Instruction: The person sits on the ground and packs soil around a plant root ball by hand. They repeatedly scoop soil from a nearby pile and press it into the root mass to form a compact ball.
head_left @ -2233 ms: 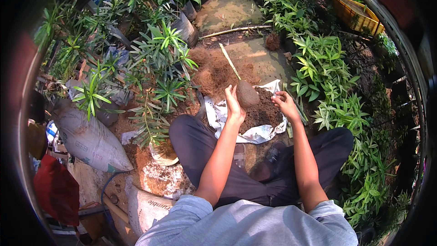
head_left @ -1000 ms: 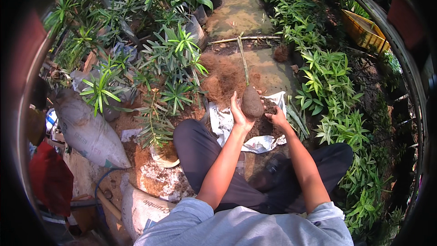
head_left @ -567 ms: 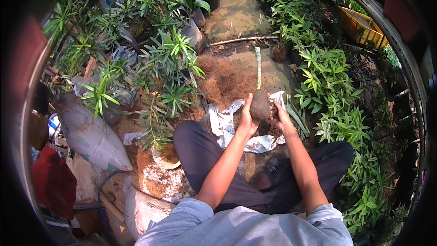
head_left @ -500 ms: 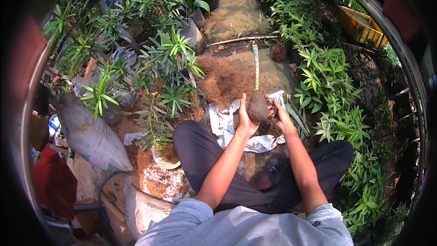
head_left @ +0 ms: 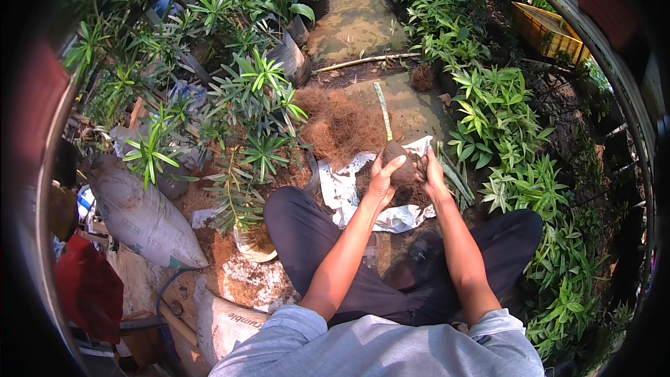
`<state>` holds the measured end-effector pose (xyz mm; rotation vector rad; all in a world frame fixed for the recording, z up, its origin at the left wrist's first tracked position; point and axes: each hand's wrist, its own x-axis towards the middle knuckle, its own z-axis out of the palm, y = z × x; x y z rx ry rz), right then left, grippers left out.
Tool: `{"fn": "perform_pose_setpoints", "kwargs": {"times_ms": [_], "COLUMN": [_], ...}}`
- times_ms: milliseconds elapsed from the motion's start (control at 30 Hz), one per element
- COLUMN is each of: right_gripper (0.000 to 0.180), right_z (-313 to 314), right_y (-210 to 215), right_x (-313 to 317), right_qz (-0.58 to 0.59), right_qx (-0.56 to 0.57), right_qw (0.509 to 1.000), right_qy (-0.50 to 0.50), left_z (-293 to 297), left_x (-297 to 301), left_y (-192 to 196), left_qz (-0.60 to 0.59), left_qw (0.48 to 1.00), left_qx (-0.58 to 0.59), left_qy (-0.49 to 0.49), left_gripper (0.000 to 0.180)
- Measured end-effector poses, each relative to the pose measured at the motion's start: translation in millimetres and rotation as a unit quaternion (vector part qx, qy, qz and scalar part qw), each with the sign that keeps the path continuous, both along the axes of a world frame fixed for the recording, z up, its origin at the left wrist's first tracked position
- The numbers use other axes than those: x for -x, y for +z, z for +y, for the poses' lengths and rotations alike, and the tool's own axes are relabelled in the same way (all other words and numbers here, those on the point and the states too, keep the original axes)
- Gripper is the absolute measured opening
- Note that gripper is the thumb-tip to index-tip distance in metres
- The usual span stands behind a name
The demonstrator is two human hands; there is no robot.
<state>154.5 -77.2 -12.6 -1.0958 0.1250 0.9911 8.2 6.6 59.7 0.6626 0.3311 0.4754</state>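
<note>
Brown earth and pale concrete slabs [head_left: 412,108] make up the ground of this outdoor plant nursery, where a seated person in dark trousers and a grey top works between rows of green foliage. A white plastic sheet [head_left: 349,192] lies spread on the ground before the knees, carrying a heap of dark soil [head_left: 391,192]. Above that sheet, both hands meet around a rounded brown soil ball [head_left: 399,165] with a thin green stem [head_left: 382,112] rising from its top. The left hand [head_left: 382,180] cups the ball from the sheet's left side, thumb across the front and fingers curled behind; the right hand [head_left: 431,171] presses against the opposite side, its fingers close together and bent onto the clod. Just beyond the sheet sits a mound of reddish coconut fibre [head_left: 338,126]. Left of the sheet, potted shrubs [head_left: 255,98] in black grow bags crowd close to the person's knee, with a filled grey sack [head_left: 143,216] lying further left. Right of the sheet, leafy green plants [head_left: 502,119] hem in the working space, and a yellow crate [head_left: 548,31] stands well beyond them.
</note>
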Motion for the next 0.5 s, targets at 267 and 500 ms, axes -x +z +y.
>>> {"fn": "perform_pose_setpoints", "kwargs": {"times_ms": [267, 500], "right_gripper": [0.038, 0.036], "right_z": [2, -3], "right_y": [7, -8], "right_x": [-4, -7], "right_qz": [0.031, 0.076], "right_qx": [-0.142, -0.110], "right_qw": [0.988, 0.991], "right_qy": [0.045, 0.003], "left_z": [7, 14], "left_x": [0, 4], "left_y": [16, 1], "left_qz": [-0.070, -0.053], "left_qw": [0.990, 0.994], "left_qx": [0.119, 0.089], "left_qy": [0.017, 0.030], "left_gripper": [0.049, 0.059]}}
